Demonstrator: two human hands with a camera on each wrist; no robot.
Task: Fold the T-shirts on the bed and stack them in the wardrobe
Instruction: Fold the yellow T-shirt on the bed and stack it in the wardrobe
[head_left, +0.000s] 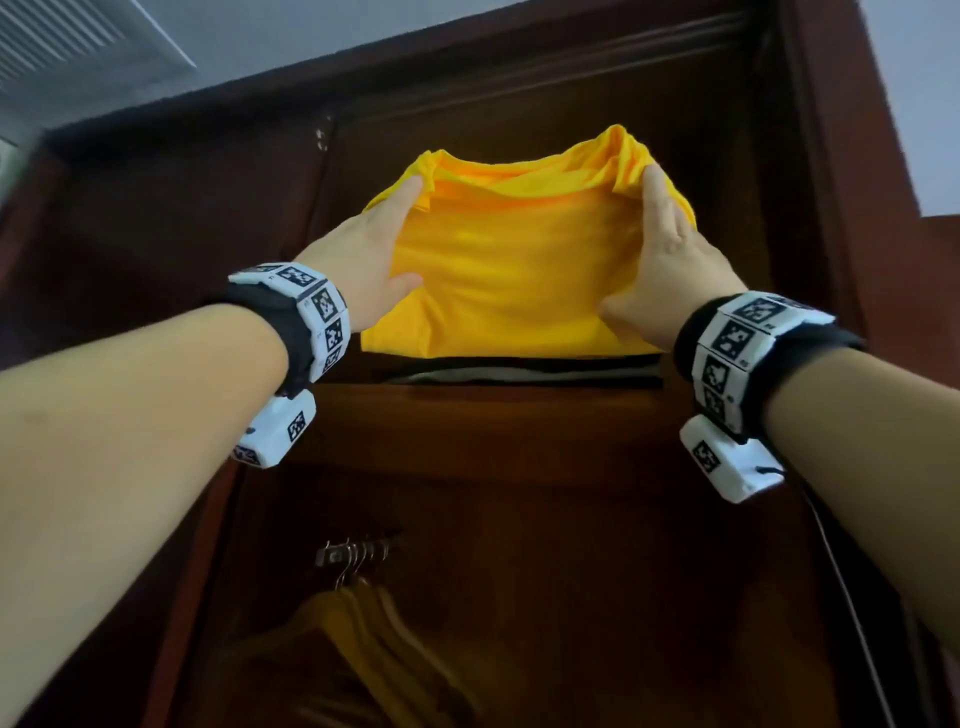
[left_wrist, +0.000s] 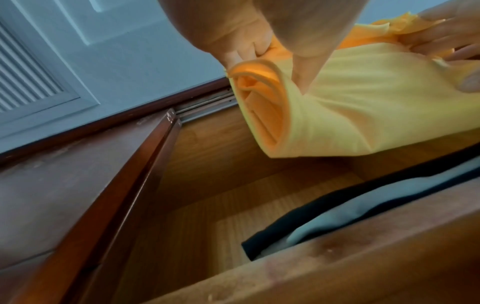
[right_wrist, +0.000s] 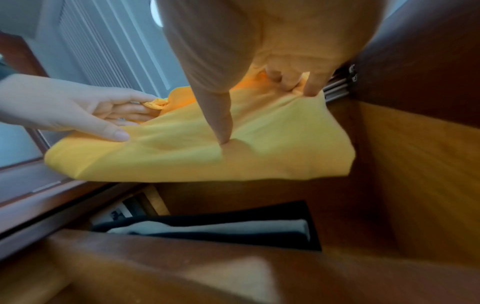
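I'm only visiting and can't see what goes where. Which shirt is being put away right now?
Look at the dark red-brown wardrobe, at its upper shelf above the hanging rail. A low pile of dark and grey folded clothes lies there, and above it both hands hold a folded T-shirt. It is the only bright yellow one.

Bare forearms. Each wrist carries a black strap (head_left: 270, 317) with white marker tiles (head_left: 324, 306); white camera (head_left: 278, 434) beneath.

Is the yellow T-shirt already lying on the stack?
Not yet. Both hands hold the folded yellow T-shirt in the air above the dark stack.
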